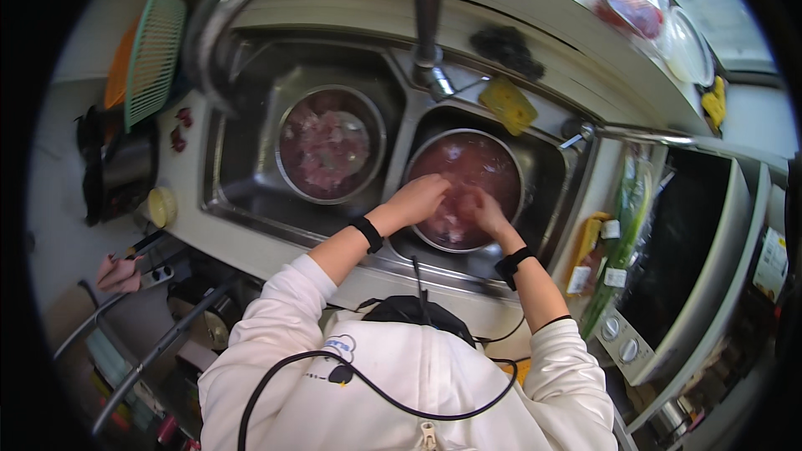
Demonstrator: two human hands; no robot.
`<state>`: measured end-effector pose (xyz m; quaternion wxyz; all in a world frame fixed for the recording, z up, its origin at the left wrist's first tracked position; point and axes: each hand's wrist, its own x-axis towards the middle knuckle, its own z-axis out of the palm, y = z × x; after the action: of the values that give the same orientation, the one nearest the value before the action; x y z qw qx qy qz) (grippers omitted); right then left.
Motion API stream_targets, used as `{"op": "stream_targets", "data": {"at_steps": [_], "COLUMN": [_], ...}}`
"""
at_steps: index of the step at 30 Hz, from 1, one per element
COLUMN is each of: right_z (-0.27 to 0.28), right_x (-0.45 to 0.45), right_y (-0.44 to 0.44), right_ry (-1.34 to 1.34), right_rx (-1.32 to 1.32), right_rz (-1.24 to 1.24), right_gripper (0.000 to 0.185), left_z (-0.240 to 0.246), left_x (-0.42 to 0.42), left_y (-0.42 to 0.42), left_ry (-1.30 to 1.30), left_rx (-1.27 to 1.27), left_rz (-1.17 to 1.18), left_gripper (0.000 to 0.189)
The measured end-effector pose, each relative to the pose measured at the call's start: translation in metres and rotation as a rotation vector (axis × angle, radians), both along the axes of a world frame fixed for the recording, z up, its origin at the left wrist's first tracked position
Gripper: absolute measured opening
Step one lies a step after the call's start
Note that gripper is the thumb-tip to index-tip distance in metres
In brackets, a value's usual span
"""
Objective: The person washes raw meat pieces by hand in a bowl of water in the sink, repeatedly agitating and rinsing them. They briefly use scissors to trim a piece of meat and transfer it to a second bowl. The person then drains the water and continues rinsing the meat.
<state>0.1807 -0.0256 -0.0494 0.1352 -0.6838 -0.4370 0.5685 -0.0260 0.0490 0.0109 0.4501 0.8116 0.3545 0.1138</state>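
Both my hands reach into a round metal bowl (522,200) in the right basin of a steel double sink. Cloudy reddish water (463,150) fills it, and pale pieces of what looks like raw meat (452,232) show near its front side. My left hand (423,196) is over the bowl's left part, its fingertips dipping into the water. On the other side, my right hand (487,210) has its fingers in the water. Whether either hand grips a piece is hidden by the murky water. A second metal bowl (380,163) with pink raw meat (332,147) stands in the left basin.
A curved chrome faucet (428,25) arches over the left basin. Behind the right basin lie a yellow sponge (509,105) and a dark crumpled item (507,52). Bagged green onions (626,219) and a small oven (683,250) are on the right. A green plastic basket (153,56) leans at left.
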Motion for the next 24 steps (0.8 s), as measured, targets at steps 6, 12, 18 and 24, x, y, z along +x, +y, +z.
{"op": "stream_targets", "data": {"at_steps": [6, 12, 18, 24], "right_z": [0.039, 0.019, -0.017, 0.01], "right_x": [-0.003, 0.009, 0.009, -0.004], "right_y": [-0.002, 0.004, -0.014, -0.006], "right_ry": [0.814, 0.25, -0.229, 0.125], "right_rx": [-0.225, -0.303, 0.201, -0.037], "right_rz": [-0.444, -0.343, 0.659, 0.287], "right_gripper": [0.037, 0.037, 0.045, 0.062], "left_z": [-0.022, -0.029, -0.056, -0.078], "left_x": [0.022, 0.026, 0.025, 0.024], "left_y": [-0.015, -0.019, -0.028, -0.043], "left_ry": [-0.102, 0.033, 0.296, 0.046], "left_rx": [-0.402, -0.449, -0.424, -0.393], "left_rz": [0.097, 0.044, 0.033, 0.121], "left_gripper": [0.033, 0.024, 0.029, 0.062]}}
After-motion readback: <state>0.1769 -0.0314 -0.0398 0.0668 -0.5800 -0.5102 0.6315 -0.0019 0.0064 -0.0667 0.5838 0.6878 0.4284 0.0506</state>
